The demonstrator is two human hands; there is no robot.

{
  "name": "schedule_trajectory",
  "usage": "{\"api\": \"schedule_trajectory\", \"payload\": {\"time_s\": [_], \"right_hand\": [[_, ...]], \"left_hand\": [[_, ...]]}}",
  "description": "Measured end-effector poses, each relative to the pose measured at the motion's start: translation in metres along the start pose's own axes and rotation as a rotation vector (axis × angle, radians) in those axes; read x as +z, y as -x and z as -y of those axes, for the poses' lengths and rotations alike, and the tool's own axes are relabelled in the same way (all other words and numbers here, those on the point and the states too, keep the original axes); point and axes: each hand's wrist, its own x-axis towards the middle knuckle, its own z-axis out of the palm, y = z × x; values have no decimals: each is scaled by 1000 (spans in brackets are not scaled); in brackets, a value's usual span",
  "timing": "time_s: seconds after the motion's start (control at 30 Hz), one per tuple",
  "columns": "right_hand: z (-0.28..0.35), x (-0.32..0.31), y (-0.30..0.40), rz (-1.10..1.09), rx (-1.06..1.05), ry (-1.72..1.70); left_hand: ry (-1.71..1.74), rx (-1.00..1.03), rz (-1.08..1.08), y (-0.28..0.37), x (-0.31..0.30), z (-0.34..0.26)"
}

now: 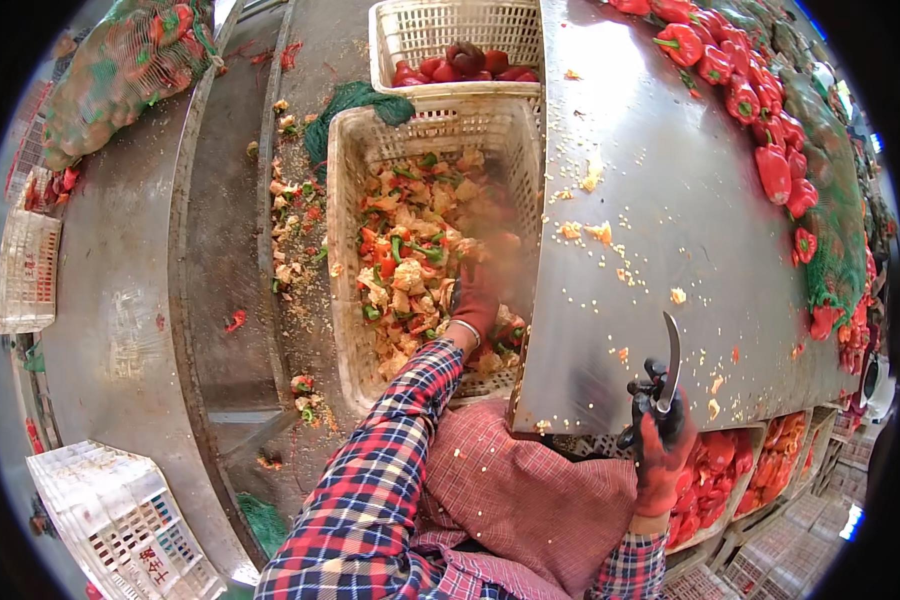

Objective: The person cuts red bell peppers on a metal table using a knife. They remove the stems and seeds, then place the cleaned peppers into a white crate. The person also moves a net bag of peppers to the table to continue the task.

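My left hand (477, 296), in a red and dark glove, reaches down into a white plastic crate (343, 247) of pepper cores, stems and seeds. Its fingers are blurred and partly lost in haze, so whether they hold anything cannot be seen. My right hand (658, 435), in a red glove with black fingers, is raised over the near edge of the steel table (645, 247). It grips a small curved knife (672, 360), blade pointing up. Seeds and bits of pepper core (598, 232) lie scattered on the table.
Red bell peppers (772, 172) line the table's far right side beside green mesh sacks (825, 202). Beyond the core crate stands another crate (450, 88) with red peppers. Crates of cut peppers (712, 480) stand below right. A filled mesh sack (131, 82) lies upper left.
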Motion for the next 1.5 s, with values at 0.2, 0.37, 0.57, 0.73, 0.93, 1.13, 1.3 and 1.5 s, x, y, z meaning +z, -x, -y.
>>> {"api": "schedule_trajectory", "payload": {"time_s": [0.2,0.37,0.57,0.73,0.93,1.13,1.3,1.5], "right_hand": [[9,-1,-9,-102,184,-121],[9,12,-4,-16,80,-250],[24,66,-2,327,54,-254],[41,90,15,526,162,-212],[50,95,57,407,-55,-192],[49,84,85,1,-519,186],[38,-28,109,-293,-253,-338],[-143,-240,199,-547,285,1046]], "left_hand": [[389,-52,170,3,-87,29],[1428,-156,49,43,-165,64],[1417,283,-26,98,-271,74],[1178,419,-73,127,-322,67],[1371,267,-33,163,-346,58],[1428,120,-104,183,-346,32],[376,-20,-73,170,-328,76],[437,-105,111,125,-307,105]]}}
